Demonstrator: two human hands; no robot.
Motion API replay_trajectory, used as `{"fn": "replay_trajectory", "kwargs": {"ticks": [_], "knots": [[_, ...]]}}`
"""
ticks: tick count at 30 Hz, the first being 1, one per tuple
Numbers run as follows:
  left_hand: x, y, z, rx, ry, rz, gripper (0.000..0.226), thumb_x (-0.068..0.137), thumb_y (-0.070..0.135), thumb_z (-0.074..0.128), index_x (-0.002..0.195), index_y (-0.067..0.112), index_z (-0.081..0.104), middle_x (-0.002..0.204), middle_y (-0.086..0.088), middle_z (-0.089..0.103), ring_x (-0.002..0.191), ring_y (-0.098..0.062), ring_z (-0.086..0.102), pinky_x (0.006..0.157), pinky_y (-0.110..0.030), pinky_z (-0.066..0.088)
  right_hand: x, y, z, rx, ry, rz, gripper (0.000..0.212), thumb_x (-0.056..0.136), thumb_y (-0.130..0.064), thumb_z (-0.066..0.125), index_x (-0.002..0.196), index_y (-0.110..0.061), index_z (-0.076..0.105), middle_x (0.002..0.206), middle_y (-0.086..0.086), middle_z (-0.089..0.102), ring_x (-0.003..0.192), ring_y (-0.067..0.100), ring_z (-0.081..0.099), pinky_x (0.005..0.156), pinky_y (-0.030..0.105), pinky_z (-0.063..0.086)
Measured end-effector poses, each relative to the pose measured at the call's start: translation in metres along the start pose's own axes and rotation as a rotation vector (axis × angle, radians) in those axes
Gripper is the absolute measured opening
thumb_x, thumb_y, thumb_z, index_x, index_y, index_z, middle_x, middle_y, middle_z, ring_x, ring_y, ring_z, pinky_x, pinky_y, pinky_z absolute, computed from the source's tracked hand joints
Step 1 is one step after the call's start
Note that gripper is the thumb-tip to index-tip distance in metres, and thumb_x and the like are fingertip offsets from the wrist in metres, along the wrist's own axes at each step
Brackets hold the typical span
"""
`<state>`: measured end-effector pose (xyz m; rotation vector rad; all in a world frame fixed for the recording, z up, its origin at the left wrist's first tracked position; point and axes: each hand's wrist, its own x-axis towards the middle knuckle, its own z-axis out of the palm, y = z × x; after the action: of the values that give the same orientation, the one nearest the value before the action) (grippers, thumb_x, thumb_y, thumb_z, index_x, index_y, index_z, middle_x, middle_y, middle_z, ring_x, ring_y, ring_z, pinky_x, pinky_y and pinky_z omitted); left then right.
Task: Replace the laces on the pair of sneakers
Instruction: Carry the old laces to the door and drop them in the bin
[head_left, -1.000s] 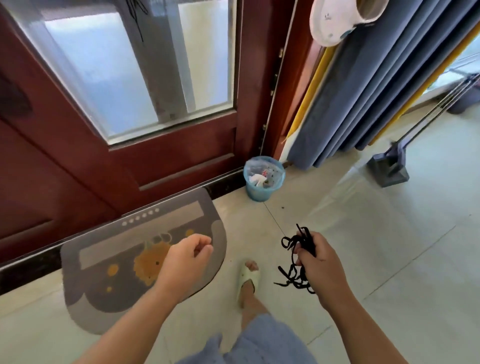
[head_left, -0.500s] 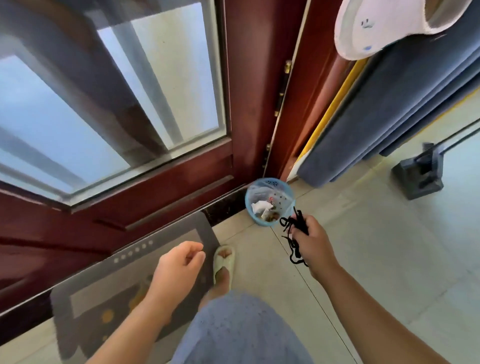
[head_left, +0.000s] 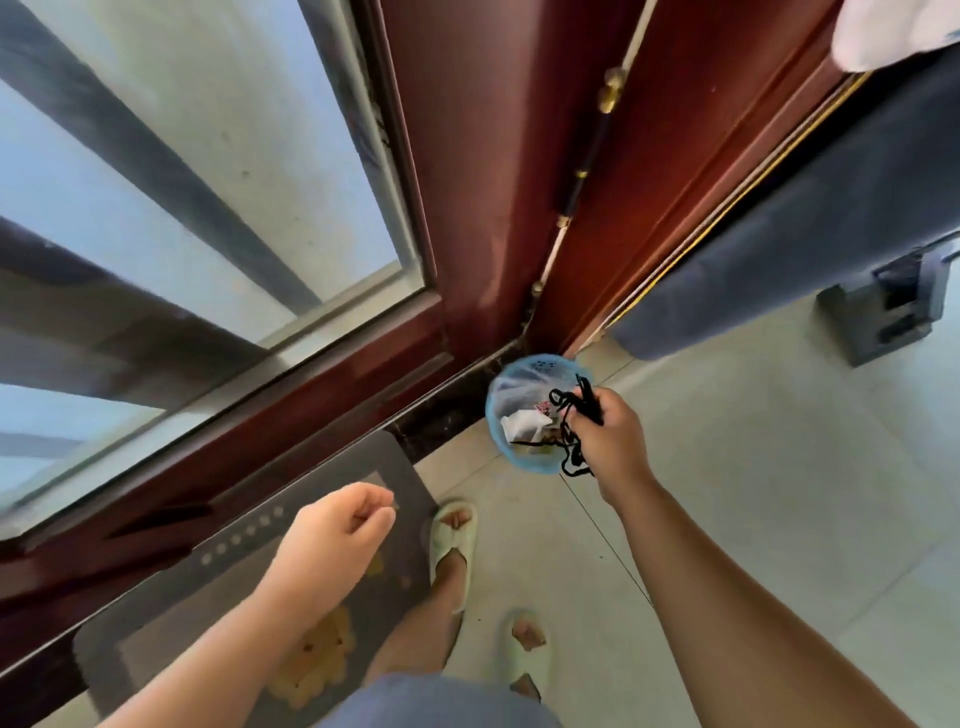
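Observation:
My right hand (head_left: 610, 441) grips a tangled bunch of black laces (head_left: 574, 415) and holds it directly over a small blue waste bin (head_left: 519, 374) on the floor by the door corner. Loose ends of the laces hang down over the bin's rim. The bin holds crumpled white paper and other scraps. My left hand (head_left: 335, 538) hangs over the doormat with fingers curled and nothing in it. No sneakers are in view.
A red-brown door with a glass pane (head_left: 208, 208) fills the left. A grey doormat (head_left: 218, 613) lies under my left arm. My feet wear pale green slippers (head_left: 452, 545). A blue curtain (head_left: 805, 234) and a grey mop base (head_left: 883, 312) stand at the right.
I have walked up to the door corner. My right hand has carried the black laces from mid-floor to just above the blue bin. My left hand stays curled and empty.

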<state>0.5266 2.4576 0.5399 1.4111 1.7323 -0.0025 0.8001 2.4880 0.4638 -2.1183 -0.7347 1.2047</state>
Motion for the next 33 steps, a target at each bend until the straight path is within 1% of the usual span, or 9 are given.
{"fn": "replay_trajectory", "kwargs": {"ticks": [4,7,12,16,20,24,27,29,33], "knots": [[0.022,0.009,0.004,0.009,-0.023,0.008,0.015,0.09,0.025,0.058,0.104,0.028,0.065,0.089,0.019,0.064,0.082,0.006,0.058,0.067,-0.008,0.04,0.024,0.007,0.01,-0.01,-0.074,0.11,0.039,0.084,-0.001,0.058,0.12,-0.017,0.058,0.114,0.0,0.063,0.104,0.016,0.058,0.091,0.035,0.049],[0.031,0.016,0.008,0.012,-0.046,0.025,0.015,0.09,0.026,0.058,0.104,0.029,0.064,0.088,0.019,0.064,0.081,0.007,0.058,0.066,-0.007,0.041,0.031,0.011,0.004,-0.03,-0.032,0.154,0.038,0.083,0.0,0.059,0.119,-0.012,0.06,0.119,0.006,0.062,0.106,0.017,0.057,0.096,0.036,0.047],[0.033,0.03,0.011,0.04,-0.065,0.044,0.017,0.092,0.027,0.056,0.107,0.027,0.063,0.092,0.016,0.064,0.084,0.002,0.059,0.073,-0.015,0.045,0.019,0.008,-0.019,-0.046,0.001,0.116,0.029,0.084,-0.006,0.057,0.112,-0.013,0.063,0.103,0.004,0.067,0.091,0.015,0.061,0.081,0.028,0.049],[0.022,0.038,0.009,0.027,-0.041,0.053,0.011,0.091,0.026,0.057,0.098,0.029,0.064,0.086,0.015,0.066,0.079,-0.001,0.061,0.072,-0.02,0.049,-0.006,0.003,-0.036,-0.103,-0.028,0.03,0.026,0.085,-0.01,0.058,0.11,-0.015,0.064,0.094,-0.003,0.066,0.084,0.009,0.061,0.069,0.018,0.045],[-0.004,0.047,0.005,0.011,0.008,0.082,0.01,0.091,0.023,0.056,0.092,0.03,0.063,0.081,0.017,0.063,0.075,0.001,0.059,0.065,-0.012,0.043,-0.047,-0.007,-0.052,-0.204,-0.074,-0.089,0.022,0.085,-0.015,0.06,0.106,-0.018,0.064,0.082,-0.011,0.062,0.075,-0.002,0.056,0.057,0.005,0.037],[-0.045,0.049,0.004,0.002,0.061,0.099,0.01,0.092,0.023,0.054,0.093,0.028,0.063,0.082,0.019,0.061,0.076,0.001,0.057,0.065,-0.011,0.041,-0.099,-0.015,-0.068,-0.304,-0.153,-0.254,0.017,0.086,-0.019,0.06,0.101,-0.023,0.064,0.075,-0.011,0.062,0.071,-0.001,0.057,0.058,0.01,0.04],[-0.083,0.042,0.006,0.0,0.125,0.097,0.014,0.092,0.025,0.053,0.101,0.023,0.064,0.088,0.015,0.062,0.082,-0.003,0.057,0.068,-0.013,0.04,-0.137,-0.02,-0.077,-0.43,-0.219,-0.4,0.014,0.086,-0.023,0.059,0.099,-0.023,0.065,0.073,-0.011,0.063,0.072,0.003,0.058,0.067,0.025,0.049],[-0.113,0.031,0.007,-0.026,0.192,0.087,0.016,0.092,0.026,0.052,0.103,0.022,0.064,0.094,0.012,0.064,0.086,-0.006,0.058,0.074,-0.018,0.042,-0.164,-0.023,-0.076,-0.516,-0.263,-0.52,0.014,0.086,-0.024,0.059,0.098,-0.022,0.066,0.071,-0.01,0.062,0.07,0.007,0.058,0.068,0.03,0.05],[-0.175,-0.005,0.008,-0.147,0.337,0.009,0.018,0.092,0.028,0.053,0.107,0.023,0.063,0.097,0.011,0.064,0.089,-0.005,0.058,0.083,-0.024,0.048,-0.213,-0.029,-0.06,-0.661,-0.373,-0.807,0.012,0.088,-0.026,0.058,0.094,-0.018,0.065,0.065,-0.016,0.049,0.063,-0.001,0.046,0.056,0.013,0.033]]}}
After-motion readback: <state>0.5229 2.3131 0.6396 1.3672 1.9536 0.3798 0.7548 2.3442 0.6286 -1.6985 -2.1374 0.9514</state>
